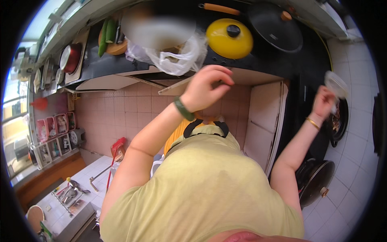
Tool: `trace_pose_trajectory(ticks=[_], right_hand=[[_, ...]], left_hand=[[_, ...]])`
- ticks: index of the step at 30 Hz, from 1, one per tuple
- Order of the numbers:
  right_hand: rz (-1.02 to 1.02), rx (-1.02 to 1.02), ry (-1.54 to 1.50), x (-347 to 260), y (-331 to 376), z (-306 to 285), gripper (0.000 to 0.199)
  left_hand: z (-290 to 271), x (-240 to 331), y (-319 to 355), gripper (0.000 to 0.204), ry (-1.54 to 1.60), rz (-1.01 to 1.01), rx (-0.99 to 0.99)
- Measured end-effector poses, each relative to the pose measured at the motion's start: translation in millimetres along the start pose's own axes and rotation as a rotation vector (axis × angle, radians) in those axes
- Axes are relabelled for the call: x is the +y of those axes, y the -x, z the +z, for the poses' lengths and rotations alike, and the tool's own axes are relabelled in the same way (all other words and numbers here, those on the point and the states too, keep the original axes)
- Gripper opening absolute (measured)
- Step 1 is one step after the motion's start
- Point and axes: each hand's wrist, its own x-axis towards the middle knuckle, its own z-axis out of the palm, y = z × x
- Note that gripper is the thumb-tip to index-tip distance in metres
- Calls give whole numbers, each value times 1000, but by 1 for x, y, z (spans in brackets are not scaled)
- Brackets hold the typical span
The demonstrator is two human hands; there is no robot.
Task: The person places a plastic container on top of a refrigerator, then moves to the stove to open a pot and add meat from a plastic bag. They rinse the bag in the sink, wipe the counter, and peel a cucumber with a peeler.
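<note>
My left hand (207,86), with a dark green bangle on its wrist, hangs in front of the counter edge. Its fingers curl loosely, a gap shows between thumb and fingers, and nothing is in it. Nearest to it are a white plastic bag (177,60) and a yellow pot lid (225,42) with a black knob. On the right, my right hand (323,103), with a gold bracelet, grips a clear plastic container (336,84), slightly blurred. Just past that hand is a black pan (342,126) with food in it, partly hidden.
A lidded black wok (274,30) stands at the back right. Cucumbers (110,31) lie on a round wooden board (117,48); a red pot (70,58) is at the left. Another pan lid (318,183) is by my right elbow. A cabinet door (264,125) stands out below the counter.
</note>
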Motion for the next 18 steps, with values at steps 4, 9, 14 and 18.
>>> trace_pose_trajectory(ticks=[4,9,14,18], right_hand=[[237,13,234,267,1,11,29],[331,-144,657,456,11,-18,16],[-448,-813,2233,516,-5,-29,46],[-667,-647,2298,504,11,-5,60]], left_hand=[[-106,-58,50,16,-166,-151,421],[-208,-140,72,23,-224,-241,558],[-225,-198,38,44,-122,-209,469],[-219,-225,9,77,-282,-230,435]])
